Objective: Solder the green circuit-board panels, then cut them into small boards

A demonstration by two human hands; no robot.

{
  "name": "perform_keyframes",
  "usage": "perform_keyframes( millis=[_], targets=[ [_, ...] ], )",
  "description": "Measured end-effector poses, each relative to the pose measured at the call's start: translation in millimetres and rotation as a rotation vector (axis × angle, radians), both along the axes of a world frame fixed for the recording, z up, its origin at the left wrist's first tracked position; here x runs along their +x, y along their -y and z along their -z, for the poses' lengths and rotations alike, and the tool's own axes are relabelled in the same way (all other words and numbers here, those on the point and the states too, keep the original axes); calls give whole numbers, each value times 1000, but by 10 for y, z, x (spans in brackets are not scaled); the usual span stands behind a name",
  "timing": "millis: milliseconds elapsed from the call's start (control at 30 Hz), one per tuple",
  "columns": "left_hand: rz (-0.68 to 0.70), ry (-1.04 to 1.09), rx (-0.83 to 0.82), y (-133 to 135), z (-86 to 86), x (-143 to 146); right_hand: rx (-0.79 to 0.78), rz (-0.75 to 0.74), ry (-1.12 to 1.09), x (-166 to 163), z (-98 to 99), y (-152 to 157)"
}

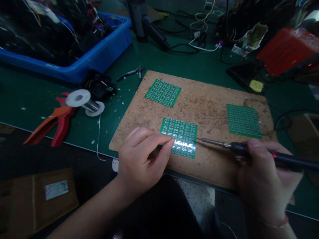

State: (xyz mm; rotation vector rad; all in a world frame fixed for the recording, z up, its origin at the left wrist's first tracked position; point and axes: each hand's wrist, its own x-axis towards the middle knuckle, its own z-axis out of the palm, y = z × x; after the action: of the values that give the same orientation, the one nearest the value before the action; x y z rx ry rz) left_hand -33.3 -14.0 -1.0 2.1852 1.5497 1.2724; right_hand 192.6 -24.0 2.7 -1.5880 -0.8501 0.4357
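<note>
A green circuit board panel (179, 136) lies on a worn brown board (199, 109) near its front edge. My left hand (142, 159) is pinched at the panel's left edge, thumb and forefinger closed on a thin solder wire too fine to make out clearly. My right hand (261, 179) grips a black soldering iron (249, 151) whose metal tip touches the panel's right edge. Two more green panels lie on the brown board, one at the back (163, 92) and one at the right (243, 120).
A solder spool (86, 102) and red-orange pliers (56, 121) lie on the green mat (30, 103) at the left. A blue bin (99, 54) of wires stands at the back left. Tweezers (131, 72), cables, a red box (286, 49) and an iron stand (246, 78) sit behind.
</note>
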Motion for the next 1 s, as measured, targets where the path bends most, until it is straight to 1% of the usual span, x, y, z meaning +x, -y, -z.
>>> perform_keyframes(
  millis=[167, 233, 300, 433, 600, 867, 1000],
  targets=[
    [108, 70, -95, 58, 44, 44, 68, -92, -9, -23, 4, 23],
    [150, 77, -94, 62, 59, 57, 63, -99, 31, -21, 4, 52],
    [169, 61, -91, 55, 78, 64, 25, -97, 67, -18, 1, 84],
    [159, 7, -105, 31, 118, 80, -11, -97, 106, -18, 5, 110],
    [136, -13, -72, 16, 148, 107, -81, -153, 184, 2, 29, 89],
    [135, -20, -43, 19, 181, 104, -123, -182, 235, 18, 24, 69],
    [138, -30, -31, 15, 190, 107, -135, -174, 257, 16, 14, 62]
  ],
)
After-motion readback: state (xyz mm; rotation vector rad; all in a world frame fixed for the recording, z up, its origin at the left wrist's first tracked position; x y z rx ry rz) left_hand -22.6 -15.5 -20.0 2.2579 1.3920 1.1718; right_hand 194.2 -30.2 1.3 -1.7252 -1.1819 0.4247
